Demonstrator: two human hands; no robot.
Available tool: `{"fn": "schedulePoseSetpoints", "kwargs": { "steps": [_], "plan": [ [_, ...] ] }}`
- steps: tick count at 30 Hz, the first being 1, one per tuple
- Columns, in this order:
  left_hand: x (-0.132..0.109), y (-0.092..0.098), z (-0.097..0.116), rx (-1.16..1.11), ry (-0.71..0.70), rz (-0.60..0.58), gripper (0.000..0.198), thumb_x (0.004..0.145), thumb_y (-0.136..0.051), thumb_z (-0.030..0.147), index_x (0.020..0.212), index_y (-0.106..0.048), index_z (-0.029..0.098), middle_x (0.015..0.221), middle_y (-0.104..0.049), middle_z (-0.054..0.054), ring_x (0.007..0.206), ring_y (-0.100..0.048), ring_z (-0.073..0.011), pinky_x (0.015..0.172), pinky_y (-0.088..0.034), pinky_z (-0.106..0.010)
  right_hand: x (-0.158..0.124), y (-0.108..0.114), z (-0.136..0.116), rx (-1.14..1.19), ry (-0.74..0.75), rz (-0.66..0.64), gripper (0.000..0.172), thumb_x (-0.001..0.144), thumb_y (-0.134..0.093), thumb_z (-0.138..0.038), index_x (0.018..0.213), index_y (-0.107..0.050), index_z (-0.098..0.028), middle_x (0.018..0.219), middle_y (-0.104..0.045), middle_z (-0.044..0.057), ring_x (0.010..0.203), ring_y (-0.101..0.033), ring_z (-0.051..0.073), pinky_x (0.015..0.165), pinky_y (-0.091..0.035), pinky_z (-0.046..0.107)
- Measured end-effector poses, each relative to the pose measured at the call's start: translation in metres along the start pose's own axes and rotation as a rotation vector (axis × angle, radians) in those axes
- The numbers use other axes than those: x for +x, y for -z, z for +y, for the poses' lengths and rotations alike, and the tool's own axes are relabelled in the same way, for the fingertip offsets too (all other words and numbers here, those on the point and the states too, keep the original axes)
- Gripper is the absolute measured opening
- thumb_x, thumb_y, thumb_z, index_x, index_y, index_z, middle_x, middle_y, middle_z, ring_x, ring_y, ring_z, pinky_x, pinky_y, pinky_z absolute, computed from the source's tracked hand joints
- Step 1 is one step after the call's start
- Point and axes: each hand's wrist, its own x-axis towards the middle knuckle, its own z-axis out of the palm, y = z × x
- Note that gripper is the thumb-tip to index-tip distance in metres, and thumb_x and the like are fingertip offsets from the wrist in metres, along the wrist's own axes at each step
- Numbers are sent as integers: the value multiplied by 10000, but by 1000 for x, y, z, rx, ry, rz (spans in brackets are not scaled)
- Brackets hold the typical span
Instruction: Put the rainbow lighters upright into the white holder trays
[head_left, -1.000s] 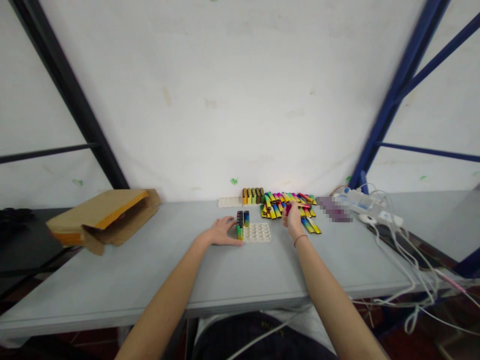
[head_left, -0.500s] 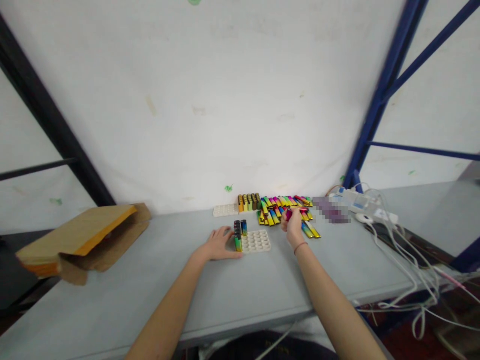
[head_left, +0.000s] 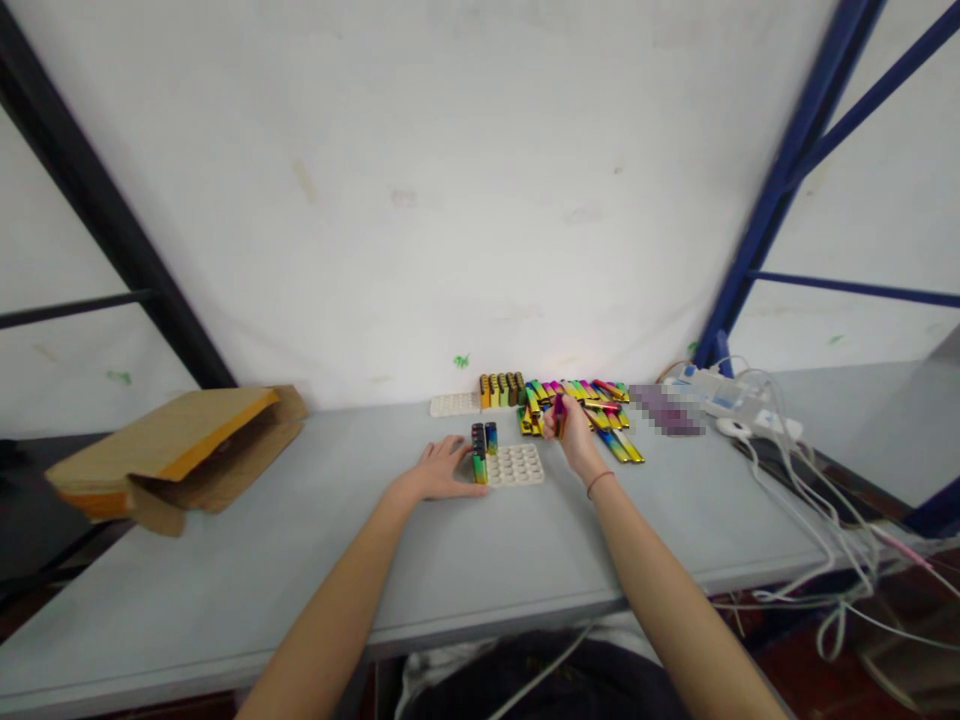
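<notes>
My right hand [head_left: 574,440] is closed around a shiny purple-red tube [head_left: 559,410], which it holds tilted up just right of a white tray of round holes [head_left: 517,465]. In the tray's left end stand several green-and-blue gradient tubes [head_left: 480,468] with dark tops. Spread around that end, my left hand [head_left: 439,470] has its thumb along the front corner and its fingers further back. It looks to touch the tray or the front tube; exact contact is unclear. Behind my right hand lies a pile of metallic multicoloured tubes [head_left: 616,443], partly hidden by it.
At the wall stand a second white tray [head_left: 454,404] and a block of upright yellow-green tubes [head_left: 501,392]. An open cardboard box [head_left: 172,440] sits left. To the right are a blurred purple patch [head_left: 667,410], power strips [head_left: 712,392] and tangled white cables [head_left: 802,500].
My right hand has come left from over the pile toward the tray, with the purple-red tube now more upright. My left hand stays at the tray's left end. The view has shifted slightly.
</notes>
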Motion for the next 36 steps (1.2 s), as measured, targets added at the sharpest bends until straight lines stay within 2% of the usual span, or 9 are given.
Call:
{"fn": "schedulePoseSetpoints", "kwargs": {
  "steps": [4,7,11,18,21,28,36],
  "plan": [
    [1,-1,-1,-11,-13,4,965,685,-549,803,1429,-382,211,1533,-286,-155,1421,-246,-362,1167,-131,-537,-3,-10,9,-137,159,-101,378,801,-565,-605,808,-502,-233,712,-613,10,642,-572,143,593,-491,256],
    [1,-2,0,-26,-19,17,958,686,-558,794,1426,-389,208,1514,-317,-158,1420,-249,-364,1166,-137,-536,-6,-16,12,-286,233,-201,371,804,-595,-554,952,-600,-213,887,-658,57,808,-617,181,720,-518,294],
    [-2,0,3,-58,-12,18,962,673,-569,796,1427,-384,228,1520,-313,-145,1424,-246,-359,1172,-128,-523,-10,-19,16,-347,259,-290,347,829,-595,-487,1039,-601,-211,926,-679,69,858,-651,203,805,-523,336],
    [-5,0,5,-74,4,2,963,694,-574,772,1444,-341,215,1547,-262,-164,1444,-198,-353,1167,-84,-561,-15,-22,20,-397,266,-408,210,831,-608,-357,990,-578,-222,889,-688,47,849,-678,198,810,-536,348],
    [-4,-1,4,-74,11,3,956,696,-565,780,1440,-344,222,1545,-266,-161,1445,-191,-361,1160,-79,-584,-17,-24,20,-452,257,-427,177,834,-596,-331,971,-597,-220,870,-687,40,815,-684,191,764,-545,330],
    [-3,-3,5,-61,23,-4,975,696,-545,793,1459,-306,237,1554,-255,-151,1456,-162,-355,1159,-64,-587,-19,-28,17,-609,380,-390,153,838,-590,-290,965,-648,-227,897,-695,48,833,-671,190,748,-538,313],
    [-2,-2,5,-60,16,-16,992,689,-535,805,1465,-306,231,1553,-253,-148,1454,-167,-357,1160,-63,-588,-24,-31,13,-669,431,-364,141,848,-588,-289,964,-645,-233,885,-693,47,722,-656,179,699,-517,292]
  ]
}}
